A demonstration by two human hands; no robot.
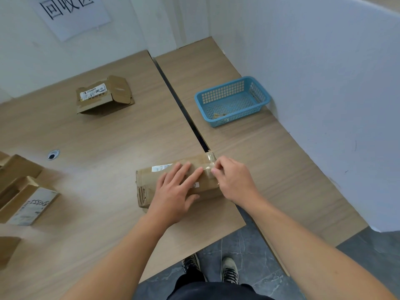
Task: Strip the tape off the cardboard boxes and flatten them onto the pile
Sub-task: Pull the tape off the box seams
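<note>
Left hand [173, 193] flat on the box [147, 177] — right hand [234, 180] pinches its tape [211, 158].

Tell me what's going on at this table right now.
A person is stripping tape from a cardboard box near the table edge. The left hand presses flat on top of it while the right hand pinches the clear tape at its right end. A collapsed box lies farther back, more boxes sit at the left, and a blue basket holds a small scrap.
</note>
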